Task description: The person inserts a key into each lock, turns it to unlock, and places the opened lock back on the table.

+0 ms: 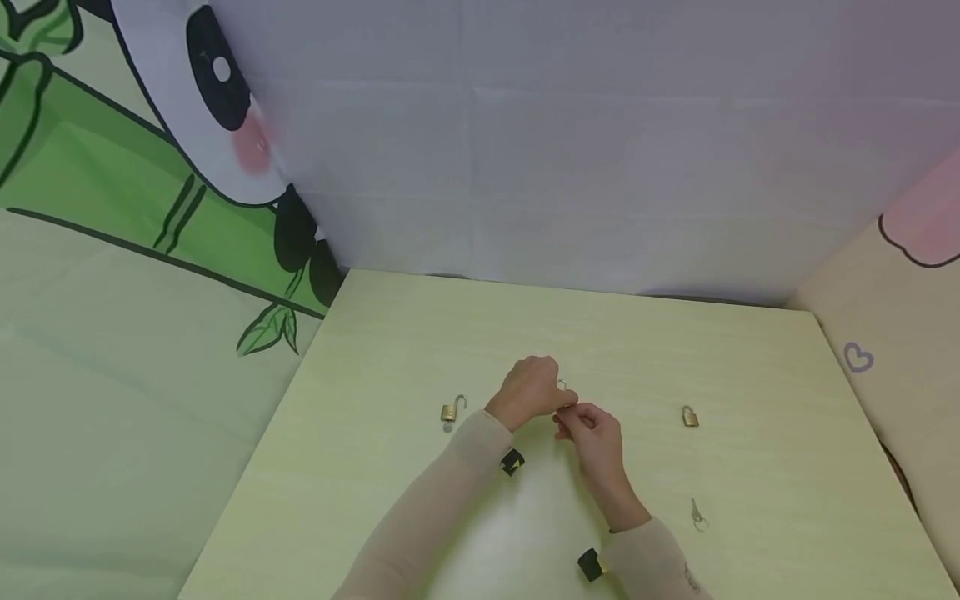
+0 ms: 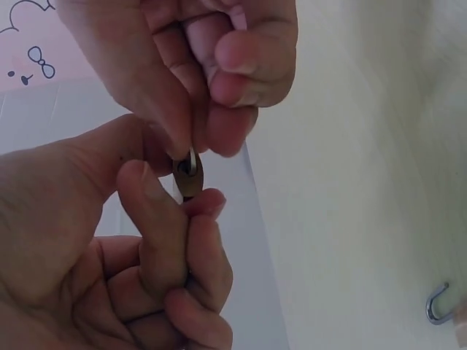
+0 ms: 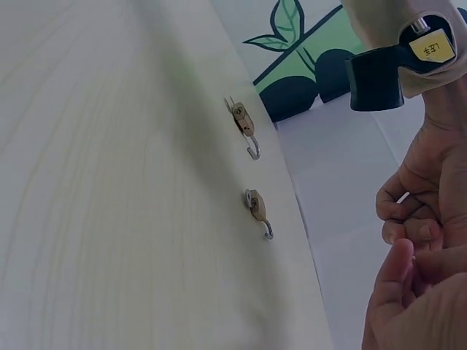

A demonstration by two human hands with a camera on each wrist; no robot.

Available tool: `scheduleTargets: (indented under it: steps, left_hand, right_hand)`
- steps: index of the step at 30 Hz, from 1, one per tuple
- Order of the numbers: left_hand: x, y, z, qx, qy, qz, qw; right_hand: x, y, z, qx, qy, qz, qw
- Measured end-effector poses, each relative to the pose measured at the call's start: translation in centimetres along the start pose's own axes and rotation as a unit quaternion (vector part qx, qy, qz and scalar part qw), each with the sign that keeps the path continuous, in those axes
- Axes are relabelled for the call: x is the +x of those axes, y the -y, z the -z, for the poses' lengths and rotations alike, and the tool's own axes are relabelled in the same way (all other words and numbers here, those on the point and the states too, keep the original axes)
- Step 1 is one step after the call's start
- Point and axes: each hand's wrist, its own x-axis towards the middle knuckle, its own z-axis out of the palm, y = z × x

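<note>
My left hand [image 1: 528,387] holds a small brass padlock [image 2: 190,184] between thumb and fingers, above the table. My right hand [image 1: 602,446] meets it, its thumb and index finger pinching a thin silver piece, seemingly a key [image 2: 193,162], at the padlock's end. The fingers cover most of both. A silver loop [image 1: 562,384] shows beside the left hand. Left of the hands, a brass padlock [image 1: 448,412] lies with its shackle swung out. In the right wrist view two such padlocks lie on the table, one upper [image 3: 243,120], one lower [image 3: 257,208], each with its shackle out.
On the right of the pale table [image 1: 780,358] lies a padlock [image 1: 690,417] with its shackle down. Nearer the front is a key on a ring [image 1: 697,515]. Printed cloth walls [image 1: 585,167] stand behind and beside the table. Black camera mounts [image 1: 590,565] sit at both wrists.
</note>
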Motion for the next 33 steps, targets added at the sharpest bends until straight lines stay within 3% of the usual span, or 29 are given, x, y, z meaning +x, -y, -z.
scheduleTargets:
  steps: [5, 10, 12, 14, 19, 23, 29, 31, 33]
  left_hand:
    - [-0.1, -0.1, 0.0, -0.022, -0.002, -0.001, 0.9998]
    - [-0.2, -0.3, 0.2, -0.036, 0.018, -0.001, 0.9992]
    - [-0.2, -0.3, 0.3, -0.039, 0.025, -0.009, 0.9989]
    - [-0.3, -0.2, 0.2, -0.026, 0.028, -0.016, 0.9992]
    - [-0.4, 0.0, -0.1, 0.018, 0.032, -0.008, 0.9993]
    - [-0.4, -0.3, -0.5, 0.040, 0.027, -0.008, 0.9988]
    - [0.0, -0.4, -1.0, 0.065, 0.029, -0.002, 0.9974]
    - [0.1, -0.4, -1.2, 0.076, 0.034, -0.001, 0.9965]
    - [0.2, -0.3, -1.5, 0.084, 0.036, -0.002, 0.9958]
  right_hand:
    - [0.0, 0.2, 0.0, 0.069, 0.017, -0.023, 0.9972]
    - [-0.3, 0.3, 0.2, 0.204, 0.054, -0.084, 0.9738]
    - [-0.4, 0.1, 0.3, 0.229, 0.064, -0.096, 0.9664]
    - [-0.4, -0.1, 0.5, 0.225, 0.069, -0.101, 0.9667]
    - [-0.2, -0.5, 1.0, 0.108, 0.057, -0.077, 0.9895]
    - [-0.2, -0.5, 1.4, 0.012, 0.044, -0.030, 0.9985]
    - [-0.2, -0.3, 2.5, -0.091, 0.049, 0.007, 0.9947]
    - [-0.3, -0.2, 3.1, -0.143, 0.052, 0.026, 0.9881]
    - [-0.3, 0.1, 3.7, -0.209, 0.048, 0.059, 0.9749]
